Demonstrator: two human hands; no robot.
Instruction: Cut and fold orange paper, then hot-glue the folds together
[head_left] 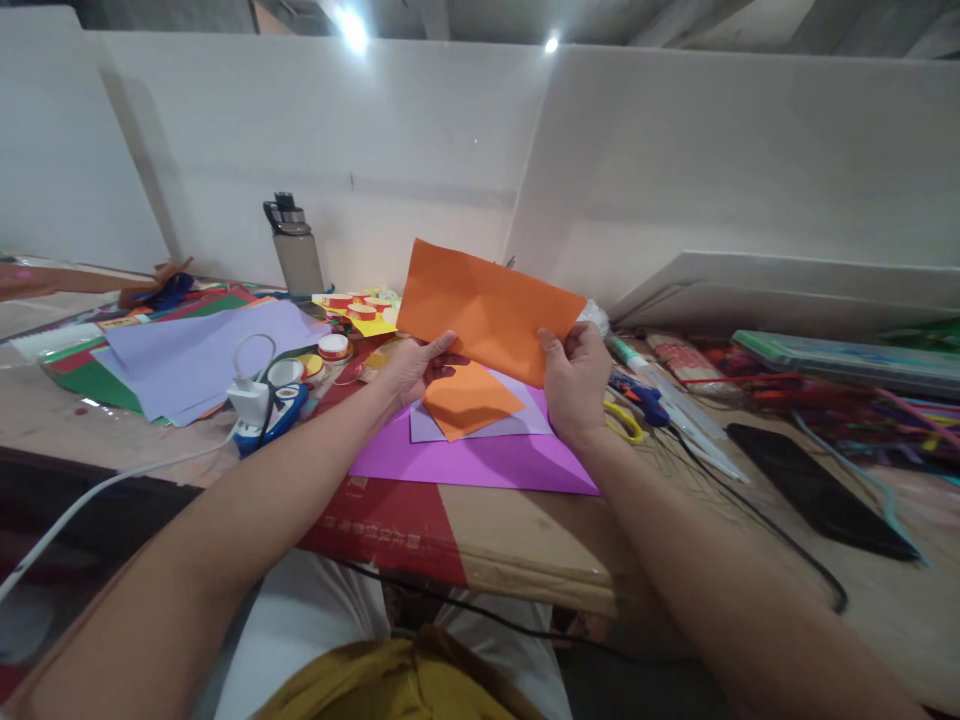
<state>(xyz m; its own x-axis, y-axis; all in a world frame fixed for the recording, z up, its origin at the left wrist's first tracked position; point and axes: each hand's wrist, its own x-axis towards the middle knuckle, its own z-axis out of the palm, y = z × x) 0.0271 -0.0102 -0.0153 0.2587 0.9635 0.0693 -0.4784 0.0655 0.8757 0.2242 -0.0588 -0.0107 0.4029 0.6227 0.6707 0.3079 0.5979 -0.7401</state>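
An orange sheet of paper (480, 305) is held up and tilted above the work surface, between my two hands. My left hand (429, 368) pinches its lower left edge, thumb in front and fingers behind. At the lower right corner, my right hand (576, 375) is closed on the same sheet. Beneath it lies a smaller orange piece of paper (472, 405), partly hidden by the raised sheet. That piece rests on a lilac sheet (424, 428), which lies on a larger purple sheet (480, 465).
Left: lilac papers (202, 350), tape rolls (334, 347), a blue power strip with a white charger (249, 400), and a bottle (295, 245). Right: yellow-handled scissors (624, 422), a blue corded glue gun (645, 395), a black phone (817, 490) and a plastic case (840, 360). A cardboard edge (532, 560) faces me.
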